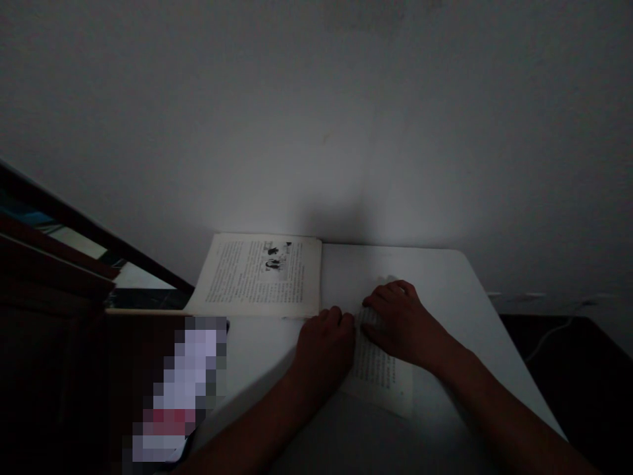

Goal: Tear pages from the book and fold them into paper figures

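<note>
In dim light a loose printed page (383, 379) lies on the white table (445, 277). My left hand (324, 343) rests on the page's left edge with its fingers curled. My right hand (403, 320) presses down on the page's upper part, fingers bent at the top edge. Beyond the hands, at the back left of the table, lies an open book (260, 274) with text and a small dark illustration.
A pale wall (316, 119) rises right behind the table. Dark wooden furniture (54, 284) stands at the left. A blurred-out oblong object (180, 389) lies at the table's left front. A thin white cable (548, 333) runs over the dark floor at the right.
</note>
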Available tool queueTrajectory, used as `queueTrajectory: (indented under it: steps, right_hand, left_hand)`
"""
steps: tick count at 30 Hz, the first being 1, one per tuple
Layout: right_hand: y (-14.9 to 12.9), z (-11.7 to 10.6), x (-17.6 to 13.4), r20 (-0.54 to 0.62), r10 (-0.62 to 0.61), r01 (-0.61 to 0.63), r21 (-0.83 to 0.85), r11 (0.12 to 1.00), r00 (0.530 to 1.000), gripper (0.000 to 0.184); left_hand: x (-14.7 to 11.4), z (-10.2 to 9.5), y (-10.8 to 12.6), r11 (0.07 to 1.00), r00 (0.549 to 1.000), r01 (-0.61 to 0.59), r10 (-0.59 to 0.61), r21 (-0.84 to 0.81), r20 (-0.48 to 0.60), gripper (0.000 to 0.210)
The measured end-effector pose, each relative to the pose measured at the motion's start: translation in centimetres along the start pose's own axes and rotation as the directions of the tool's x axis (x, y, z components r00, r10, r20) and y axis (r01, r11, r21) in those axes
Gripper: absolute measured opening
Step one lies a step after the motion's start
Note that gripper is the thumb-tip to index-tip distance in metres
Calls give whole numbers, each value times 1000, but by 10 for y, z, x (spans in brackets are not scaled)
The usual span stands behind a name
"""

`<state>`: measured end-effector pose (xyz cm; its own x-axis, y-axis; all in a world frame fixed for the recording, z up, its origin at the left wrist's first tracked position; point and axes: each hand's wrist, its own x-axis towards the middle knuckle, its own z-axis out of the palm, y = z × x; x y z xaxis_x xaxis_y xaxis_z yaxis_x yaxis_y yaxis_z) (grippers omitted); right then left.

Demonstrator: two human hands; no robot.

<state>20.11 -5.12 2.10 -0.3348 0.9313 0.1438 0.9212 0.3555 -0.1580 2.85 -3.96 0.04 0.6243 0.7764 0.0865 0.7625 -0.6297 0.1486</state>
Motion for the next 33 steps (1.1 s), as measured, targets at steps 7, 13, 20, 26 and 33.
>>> queueTrajectory:
  steps: [7,13,20,26,33]
  right_hand:
    - [-11,4,11,-32,54,-57,-122,991,998,18]
    - [-13,4,13,-66,38,-47,-146,988,997,15]
    - [-9,4,13,-62,58,-67,-164,984,996,16]
    - [-3,3,16,-45,72,-79,-169,982,996,14]
    - [14,-1,15,-30,106,-109,-173,979,994,11]
  left_hand:
    - [2,-4,2,999,999,44,-44,-26,8,13]
    - [3,-5,2,998,999,46,-46,-37,18,14]
    - [3,-7,1,994,997,76,-73,-80,37,13]
    - [3,-5,0,992,997,80,-78,-102,25,13]
    - [3,-5,-1,990,997,76,-75,-115,8,15]
